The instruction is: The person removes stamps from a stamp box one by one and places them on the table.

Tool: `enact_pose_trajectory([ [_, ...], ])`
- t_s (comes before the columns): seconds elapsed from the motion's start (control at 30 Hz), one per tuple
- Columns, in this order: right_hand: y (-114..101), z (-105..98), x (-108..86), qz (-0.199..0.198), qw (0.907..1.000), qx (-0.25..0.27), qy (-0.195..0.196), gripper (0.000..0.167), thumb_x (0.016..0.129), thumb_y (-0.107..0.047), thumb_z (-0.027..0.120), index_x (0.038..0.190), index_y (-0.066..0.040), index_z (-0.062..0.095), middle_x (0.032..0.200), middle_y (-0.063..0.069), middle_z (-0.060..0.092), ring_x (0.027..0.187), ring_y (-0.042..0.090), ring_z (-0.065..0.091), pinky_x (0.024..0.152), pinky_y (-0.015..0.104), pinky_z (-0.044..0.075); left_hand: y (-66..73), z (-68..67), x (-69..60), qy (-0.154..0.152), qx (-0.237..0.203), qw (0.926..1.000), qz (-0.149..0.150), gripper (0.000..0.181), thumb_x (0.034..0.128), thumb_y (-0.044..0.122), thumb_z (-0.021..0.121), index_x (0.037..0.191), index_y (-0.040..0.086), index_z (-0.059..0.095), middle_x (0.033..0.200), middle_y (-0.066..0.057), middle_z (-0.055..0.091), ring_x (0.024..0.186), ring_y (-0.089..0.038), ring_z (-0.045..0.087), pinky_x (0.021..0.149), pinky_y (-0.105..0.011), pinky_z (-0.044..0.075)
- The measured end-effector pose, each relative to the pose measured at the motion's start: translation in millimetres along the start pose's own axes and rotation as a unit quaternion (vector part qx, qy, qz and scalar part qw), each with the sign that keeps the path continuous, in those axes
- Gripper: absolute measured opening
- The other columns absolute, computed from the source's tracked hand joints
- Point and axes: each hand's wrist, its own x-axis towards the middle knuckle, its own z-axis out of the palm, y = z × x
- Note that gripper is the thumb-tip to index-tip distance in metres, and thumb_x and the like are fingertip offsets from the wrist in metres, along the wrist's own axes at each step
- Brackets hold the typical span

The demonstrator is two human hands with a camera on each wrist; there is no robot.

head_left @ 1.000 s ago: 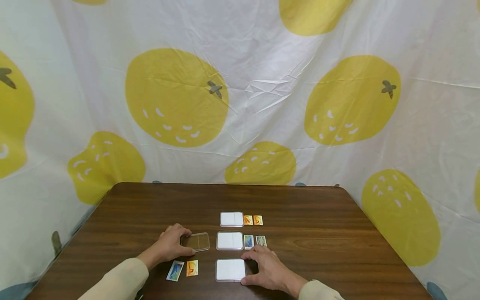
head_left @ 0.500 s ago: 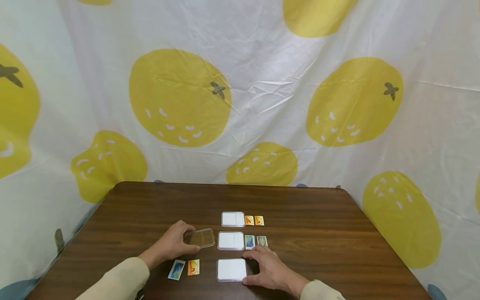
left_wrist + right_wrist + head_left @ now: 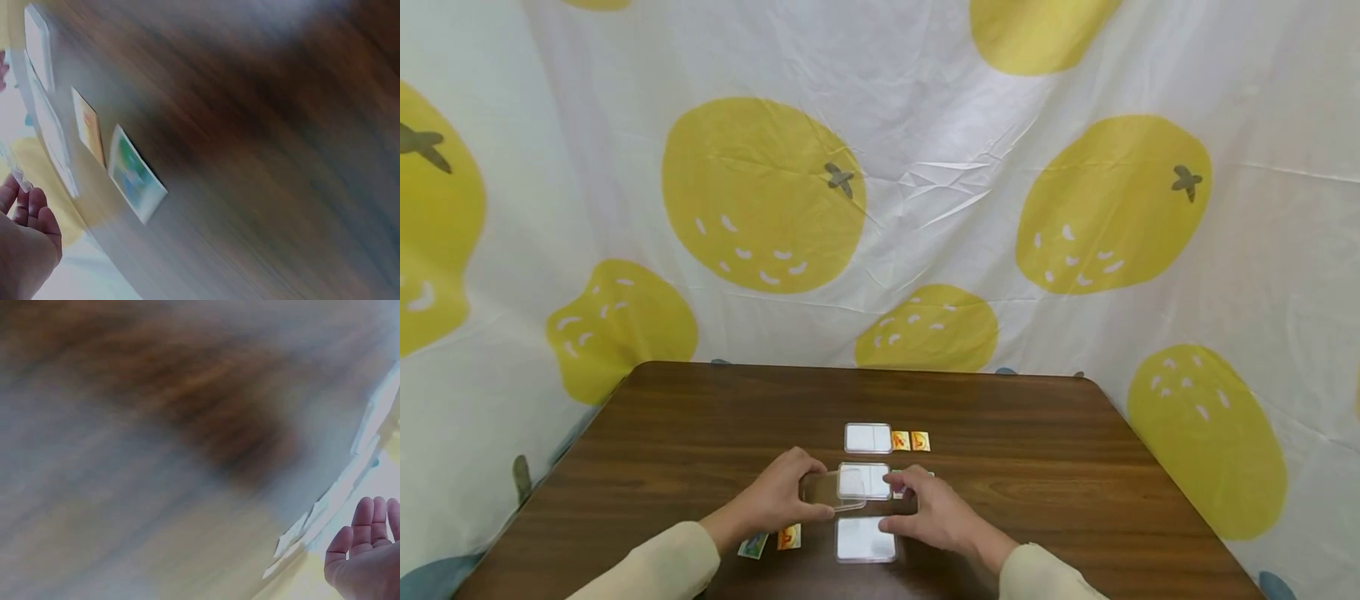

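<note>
My left hand [image 3: 775, 498] pinches a clear plastic case lid [image 3: 826, 492] by its edges, thumb on the near side and fingers on the far side. The lid is raised off the table and partly overlaps the middle white-backed case [image 3: 868, 480] in the head view. In the left wrist view the lid's edge [image 3: 14, 170] shows between thumb and fingers. My right hand [image 3: 938, 512] hovers with thumb and fingers apart, holding nothing, just right of the nearest white-backed case [image 3: 865, 540]. It hides much of the stamps beside the middle case.
Farther back lies another white-backed case [image 3: 867, 438], with two orange stamps [image 3: 920, 442] to its right. Near my left forearm lie a blue-green stamp [image 3: 753, 546] and an orange stamp [image 3: 789, 537]. A patterned cloth hangs behind the brown table [image 3: 1037, 433].
My left hand has lifted the clear lid and carried it right, toward the cases. My right hand has come up from the nearest case's right edge, slightly away from me.
</note>
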Motion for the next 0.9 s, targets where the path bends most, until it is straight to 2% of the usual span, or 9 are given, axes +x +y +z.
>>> enact_pose_trajectory([
  [0.1, -2.5, -1.9, 3.6, -0.006, 0.9999, -0.006, 0.009, 0.063, 0.079, -0.037, 0.082, 0.127, 0.0, 0.062, 0.106, 0.006, 0.06, 0.096, 0.023, 0.056, 0.081, 0.032, 0.046, 6.9, 4.9, 2.0, 0.004, 0.007, 0.9998, 0.02, 0.055, 0.0753, 0.037, 0.085, 0.111, -0.001, 0.065, 0.1, -0.005, 0.056, 0.092, -0.023, 0.052, 0.081, -0.039, 0.045],
  [0.27, -2.7, -1.2, 6.3, -0.014, 0.9997, -0.018, 0.0, 0.065, 0.078, -0.039, 0.083, 0.127, -0.003, 0.062, 0.109, 0.006, 0.061, 0.096, 0.02, 0.057, 0.079, 0.03, 0.047, 14.8, 11.0, 4.5, 0.004, 0.01, 0.9993, 0.036, 0.059, 0.0736, 0.037, 0.086, 0.111, -0.003, 0.065, 0.1, -0.006, 0.056, 0.092, -0.023, 0.052, 0.08, -0.037, 0.045],
  [0.63, -1.9, 0.3, 5.1, -0.028, 0.9989, -0.036, -0.012, 0.063, 0.076, -0.035, 0.085, 0.125, -0.003, 0.063, 0.102, -0.003, 0.06, 0.093, 0.011, 0.056, 0.079, 0.029, 0.047, 19.2, 20.9, 6.4, 0.013, 0.03, 0.9963, 0.079, 0.056, 0.0714, 0.036, 0.087, 0.108, -0.001, 0.066, 0.099, -0.005, 0.056, 0.093, -0.02, 0.051, 0.081, -0.034, 0.045],
  [0.77, -2.9, -0.9, 4.4, -0.018, 0.9989, -0.036, -0.025, 0.061, 0.075, -0.035, 0.085, 0.123, -0.003, 0.064, 0.099, -0.007, 0.059, 0.091, 0.01, 0.057, 0.079, 0.03, 0.048, 21.1, 20.8, 5.8, 0.006, 0.037, 0.9955, 0.087, 0.055, 0.0715, 0.036, 0.087, 0.108, 0.0, 0.067, 0.098, -0.007, 0.056, 0.092, -0.018, 0.05, 0.081, -0.033, 0.045],
  [0.9, -1.7, -1.6, 2.8, -0.009, 0.999, -0.028, -0.033, 0.059, 0.075, -0.033, 0.086, 0.121, -0.003, 0.065, 0.095, -0.009, 0.059, 0.089, 0.01, 0.057, 0.079, 0.029, 0.048, 22.8, 19.8, 4.9, -0.016, 0.041, 0.995, 0.089, 0.056, 0.0717, 0.035, 0.087, 0.11, -0.001, 0.067, 0.1, -0.006, 0.056, 0.094, -0.018, 0.05, 0.082, -0.034, 0.044],
])
